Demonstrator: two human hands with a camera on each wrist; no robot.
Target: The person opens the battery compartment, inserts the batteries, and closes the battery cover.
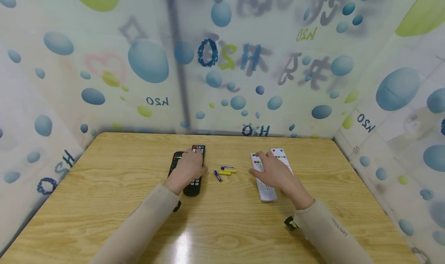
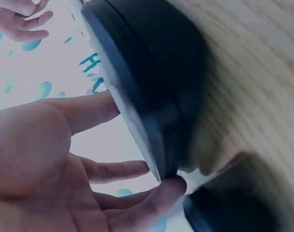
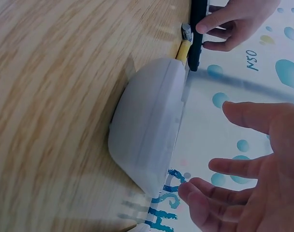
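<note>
In the head view my left hand (image 1: pixel 187 166) is on a black remote control (image 1: pixel 192 189). Its thumb lies along the right edge, and in the left wrist view a fingertip curls round the opposite edge of this black remote (image 2: pixel 152 72). A second black remote (image 1: pixel 175 161) lies just left of it, partly hidden by the hand. My right hand (image 1: pixel 274 171) hovers over a white remote control (image 1: pixel 267 192), its fingers spread. The right wrist view shows a gap between these fingers and the white remote (image 3: pixel 147 121). Another white remote (image 1: pixel 279 154) lies to its right.
Between the hands lie several small batteries, among them a yellow battery (image 1: pixel 225 173) and a blue-and-white battery (image 1: pixel 217 176). The wooden table (image 1: pixel 229 225) meets a patterned wall (image 1: pixel 222 102) at the back and sides.
</note>
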